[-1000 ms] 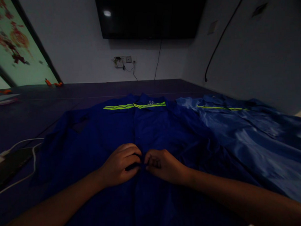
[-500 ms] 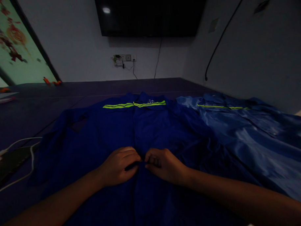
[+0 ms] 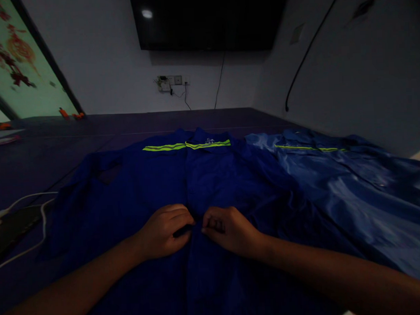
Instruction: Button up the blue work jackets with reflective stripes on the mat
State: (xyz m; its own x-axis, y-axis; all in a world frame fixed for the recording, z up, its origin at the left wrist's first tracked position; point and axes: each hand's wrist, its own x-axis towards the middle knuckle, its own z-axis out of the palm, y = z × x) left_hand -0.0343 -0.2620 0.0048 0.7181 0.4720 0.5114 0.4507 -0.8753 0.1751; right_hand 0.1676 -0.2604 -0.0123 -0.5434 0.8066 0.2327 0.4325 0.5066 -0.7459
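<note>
A dark blue work jacket (image 3: 155,178) with a yellow-green reflective stripe (image 3: 187,146) lies spread flat on the dark surface in front of me. My left hand (image 3: 166,230) and my right hand (image 3: 226,229) meet at its front placket, low in the middle. Both hands have curled fingers pinching the fabric edges where the two front halves join. What sits between the fingertips is too dark to make out.
A second, lighter blue shiny jacket (image 3: 352,184) lies to the right, overlapping the first. A white cable (image 3: 33,214) and a dark flat device (image 3: 9,229) lie at the left edge. A dark screen (image 3: 208,19) hangs on the far wall above a socket (image 3: 171,81).
Both hands stay pinched at the placket; they have shifted very slightly, and the view has tilted a little.
</note>
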